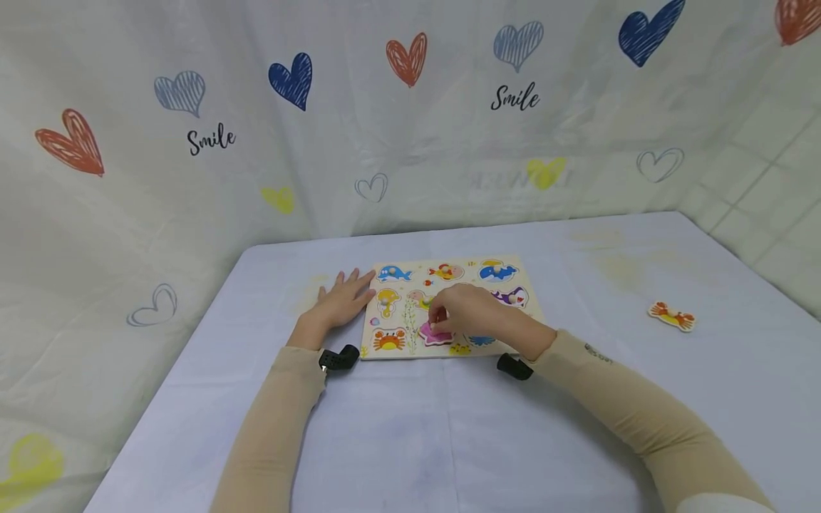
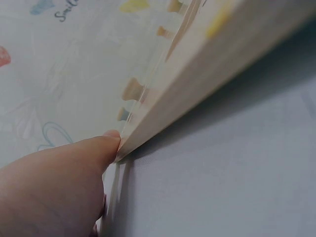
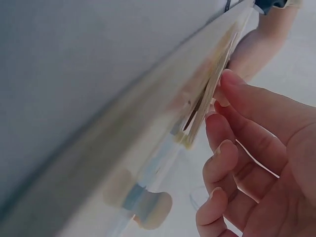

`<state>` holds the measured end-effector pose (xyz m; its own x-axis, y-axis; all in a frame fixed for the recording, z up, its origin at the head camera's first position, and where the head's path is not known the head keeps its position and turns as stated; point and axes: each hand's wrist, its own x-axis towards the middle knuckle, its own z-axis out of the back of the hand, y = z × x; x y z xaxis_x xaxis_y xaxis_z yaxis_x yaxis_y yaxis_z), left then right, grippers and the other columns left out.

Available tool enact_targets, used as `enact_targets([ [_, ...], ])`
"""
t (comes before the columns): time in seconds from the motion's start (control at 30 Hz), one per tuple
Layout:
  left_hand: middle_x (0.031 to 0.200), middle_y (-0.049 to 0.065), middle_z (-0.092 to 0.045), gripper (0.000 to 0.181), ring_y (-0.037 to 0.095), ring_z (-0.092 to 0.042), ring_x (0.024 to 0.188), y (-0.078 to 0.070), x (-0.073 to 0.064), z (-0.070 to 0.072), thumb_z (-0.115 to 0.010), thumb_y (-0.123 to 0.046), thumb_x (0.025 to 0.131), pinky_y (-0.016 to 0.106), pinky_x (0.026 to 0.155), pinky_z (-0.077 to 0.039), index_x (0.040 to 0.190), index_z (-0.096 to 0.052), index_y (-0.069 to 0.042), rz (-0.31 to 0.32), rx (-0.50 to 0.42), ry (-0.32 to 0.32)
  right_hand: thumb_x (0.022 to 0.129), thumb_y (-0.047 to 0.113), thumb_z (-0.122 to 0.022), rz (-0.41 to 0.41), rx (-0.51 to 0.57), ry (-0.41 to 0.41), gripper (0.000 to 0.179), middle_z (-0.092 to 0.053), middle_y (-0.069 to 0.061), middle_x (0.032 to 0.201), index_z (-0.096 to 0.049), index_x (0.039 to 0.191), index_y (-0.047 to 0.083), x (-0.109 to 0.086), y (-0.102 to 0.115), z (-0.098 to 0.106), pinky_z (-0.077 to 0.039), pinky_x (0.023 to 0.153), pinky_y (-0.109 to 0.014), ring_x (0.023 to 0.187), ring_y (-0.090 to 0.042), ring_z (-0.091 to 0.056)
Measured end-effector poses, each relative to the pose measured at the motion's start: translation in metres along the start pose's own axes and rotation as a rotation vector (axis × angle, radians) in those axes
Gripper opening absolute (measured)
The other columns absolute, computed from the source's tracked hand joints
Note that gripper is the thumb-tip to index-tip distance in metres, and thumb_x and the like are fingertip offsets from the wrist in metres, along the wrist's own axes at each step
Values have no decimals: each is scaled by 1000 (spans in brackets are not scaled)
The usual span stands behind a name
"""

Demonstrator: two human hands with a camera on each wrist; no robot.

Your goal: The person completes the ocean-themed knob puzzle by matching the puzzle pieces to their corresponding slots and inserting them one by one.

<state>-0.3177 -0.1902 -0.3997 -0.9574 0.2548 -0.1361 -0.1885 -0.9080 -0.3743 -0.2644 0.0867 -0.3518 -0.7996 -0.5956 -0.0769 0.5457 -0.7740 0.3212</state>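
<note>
A wooden knob puzzle board (image 1: 471,283) with painted sea animals lies flat on the table. My right hand (image 1: 471,313) reaches over its lower middle and pinches a pink puzzle piece (image 1: 436,336). In the right wrist view, the thumb and fingertips of the right hand (image 3: 256,143) meet at the piece (image 3: 210,106), which sits tilted, with a gap under one side. My left hand (image 1: 340,303) lies at the board's left edge, fingers spread. The left wrist view shows the thumb of the left hand (image 2: 59,168) against the board's corner.
A loose orange-and-yellow puzzle piece (image 1: 671,316) lies to the right, apart from the board. Other pieces, such as the crab (image 1: 389,340) and the blue whale (image 1: 394,273), sit on the board. A white curtain with hearts (image 1: 410,142) hangs behind the table (image 1: 385,442).
</note>
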Motion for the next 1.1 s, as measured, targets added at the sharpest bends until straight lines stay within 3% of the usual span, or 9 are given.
enact_targets([
  [1.1,171,14,-8,62,43,5,155,2,4,-1,-35,-50,110,74,115,2,166,-21,-27,0,13,-5,94,27,-78,-18,-5,49,5,-63,8,79,-77,93,21,3,4,-1,-46,72,-30,79,-13,-56],
])
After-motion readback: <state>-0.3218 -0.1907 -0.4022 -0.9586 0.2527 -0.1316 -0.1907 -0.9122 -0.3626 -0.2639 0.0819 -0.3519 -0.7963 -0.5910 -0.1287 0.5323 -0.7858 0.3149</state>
